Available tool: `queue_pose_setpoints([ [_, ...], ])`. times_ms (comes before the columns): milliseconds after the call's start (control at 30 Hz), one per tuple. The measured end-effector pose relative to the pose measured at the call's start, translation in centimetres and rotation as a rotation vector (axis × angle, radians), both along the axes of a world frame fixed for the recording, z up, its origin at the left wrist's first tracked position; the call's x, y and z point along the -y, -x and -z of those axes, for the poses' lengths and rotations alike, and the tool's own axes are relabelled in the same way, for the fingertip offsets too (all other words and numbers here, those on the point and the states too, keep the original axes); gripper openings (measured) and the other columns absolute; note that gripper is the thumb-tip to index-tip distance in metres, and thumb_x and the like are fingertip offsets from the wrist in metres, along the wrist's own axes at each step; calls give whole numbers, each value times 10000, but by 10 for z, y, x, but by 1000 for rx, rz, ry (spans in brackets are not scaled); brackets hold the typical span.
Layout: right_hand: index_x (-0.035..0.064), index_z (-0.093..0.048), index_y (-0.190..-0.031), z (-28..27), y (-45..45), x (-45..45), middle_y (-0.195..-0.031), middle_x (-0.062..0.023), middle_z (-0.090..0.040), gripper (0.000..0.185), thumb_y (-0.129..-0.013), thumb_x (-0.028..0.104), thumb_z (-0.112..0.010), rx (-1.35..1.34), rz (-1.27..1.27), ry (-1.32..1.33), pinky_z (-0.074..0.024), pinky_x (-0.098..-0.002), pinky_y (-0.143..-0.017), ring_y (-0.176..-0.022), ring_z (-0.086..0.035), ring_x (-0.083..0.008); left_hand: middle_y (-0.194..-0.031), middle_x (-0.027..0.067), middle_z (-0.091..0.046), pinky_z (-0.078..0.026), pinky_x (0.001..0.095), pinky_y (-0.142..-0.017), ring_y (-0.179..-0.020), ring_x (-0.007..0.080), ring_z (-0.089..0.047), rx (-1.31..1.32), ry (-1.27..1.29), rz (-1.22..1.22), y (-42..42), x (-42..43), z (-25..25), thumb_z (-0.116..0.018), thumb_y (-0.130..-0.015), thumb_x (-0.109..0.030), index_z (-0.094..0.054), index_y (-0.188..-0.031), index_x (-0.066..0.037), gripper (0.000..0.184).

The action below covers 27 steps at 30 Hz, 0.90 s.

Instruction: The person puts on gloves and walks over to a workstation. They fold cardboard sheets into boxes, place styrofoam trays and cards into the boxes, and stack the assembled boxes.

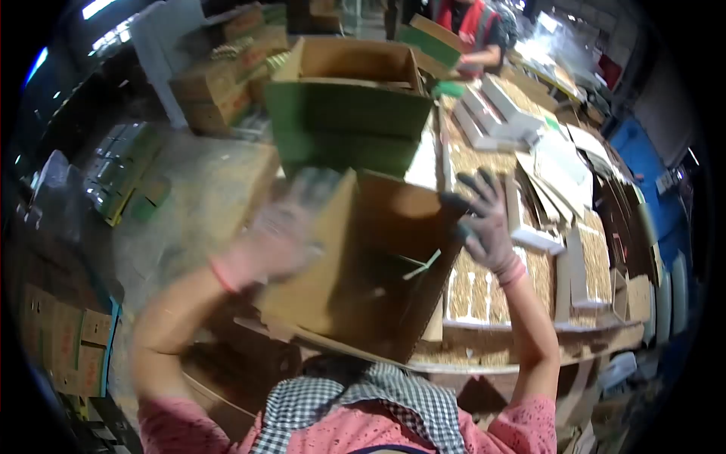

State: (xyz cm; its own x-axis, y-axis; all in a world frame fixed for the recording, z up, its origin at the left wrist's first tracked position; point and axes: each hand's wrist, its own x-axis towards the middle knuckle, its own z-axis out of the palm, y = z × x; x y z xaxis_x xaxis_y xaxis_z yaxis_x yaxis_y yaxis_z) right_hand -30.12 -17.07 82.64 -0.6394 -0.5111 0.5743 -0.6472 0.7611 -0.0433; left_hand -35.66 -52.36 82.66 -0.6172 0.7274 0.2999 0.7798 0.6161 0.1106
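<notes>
An open cardboard box (393, 200) stands right in front of my body, its brown inside facing up. A thin pale green strip (422, 265) shows inside it. My left hand (283, 231), in a pinkish glove with grey fingers, is over the box's left wall; it is blurred by motion, but thumb and fingers look apart. At the right wall, my right hand (488, 219) has its gloved fingers spread and holds nothing. Whether either hand touches the cardboard, I cannot tell. Just beyond stands a taller green box (348, 125) with its top open.
On the right, a table bears straw-coloured bundles (484, 291) and white-sided packs (507, 110). Stacked cartons (215, 91) are at the back left, with flattened cardboard (68, 333) at the lower left. Across the table, a person in a red vest (476, 30) handles a green box (431, 45).
</notes>
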Motion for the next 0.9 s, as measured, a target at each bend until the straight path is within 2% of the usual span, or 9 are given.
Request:
queue_pose_setpoints([
  [67, 52, -646, -784, -4, -20, -12, -1222, -114, -582, 166, -770, 178, -538, -45, 126, -12, -225, -536, -1102, -1280, -410, -355, -1162, 257, -572, -469, 430, -856, -919, 347, -606, 170, -185, -42, 15, 23, 7, -637, -813, -224, -264, -1450, -37, 762],
  [133, 27, -613, -1081, 45, -26, -15, -1351, -160, -476, 295, -873, 212, -517, 44, 216, 511, -239, -469, -1118, -1313, -383, -333, -1155, 199, -605, -443, 404, -923, -1029, 324, -584, 804, -46, -200, 12, 28, -25, -618, -821, -145, -392, -1409, -120, 631],
  [167, 17, -404, -1361, 65, -32, -4, -1440, -184, -350, 521, -948, 322, -495, 152, 220, 926, -236, -400, -1131, -1338, -338, -313, -1155, 199, -605, -443, 404, -923, -1029, 324, -584, 803, -44, -189, 12, 28, -21, -618, -821, -145, -392, -1409, -120, 631],
  [233, -5, -182, -1465, 142, -45, 7, -1509, -169, -218, 639, -1009, 421, -319, 447, 437, 1391, -169, -363, -1151, -1399, -206, -275, -1086, 215, -614, -404, 411, -951, -1036, 324, -571, 539, -26, -168, 6, 30, -14, -593, -837, -165, -522, -1303, -158, 471],
  [400, 4, -175, -1465, 193, -68, 30, -1473, -144, -285, 628, -1011, 408, -335, 722, 99, 1479, -171, -382, -1152, -1398, -213, -264, -1171, 160, -592, -400, 362, -974, -1068, 271, -556, 536, -89, -196, 14, 68, -5, -580, -854, -152, -503, -1319, -103, 474],
  [467, 60, -281, -1429, 189, -69, 23, -1376, -65, -428, 506, -998, 273, -440, 637, 114, 2034, -269, -351, -1121, -1285, -387, -217, -1240, 110, -584, -396, 318, -989, -1127, 205, -543, 461, -80, -300, 30, 90, 6, -562, -863, -129, -495, -1326, -56, 473],
  [533, 35, -208, -1455, 204, -78, 38, -1451, -105, -321, 597, -999, 365, -405, 793, 8, 1915, -264, -383, -1124, -1349, -296, -228, -1281, 132, -545, -429, 339, -965, -1122, 212, -551, 907, -888, -204, 32, 92, 13, -563, -866, -109, -474, -1327, -21, 477],
  [700, 16, -317, -1404, 98, -63, 71, -1275, -86, -436, 566, -964, 332, -481, 691, -206, 1738, -348, -347, -958, -1125, -385, -186, -1341, 104, -472, -396, 321, -1009, -1208, 201, -467, 754, -791, -391, 18, 106, 109, -575, -874, -129, -387, -1377, -18, 548],
  [900, 43, -594, -1211, -63, -10, 76, -813, -103, -645, 375, -909, 264, -600, 513, 75, 522, -467, -307, -674, -689, -559, -164, -1410, 108, -379, -340, 345, -1060, -1282, 216, -379, 738, -642, -372, 8, 64, 181, -591, -880, -187, -291, -1424, -47, 637],
])
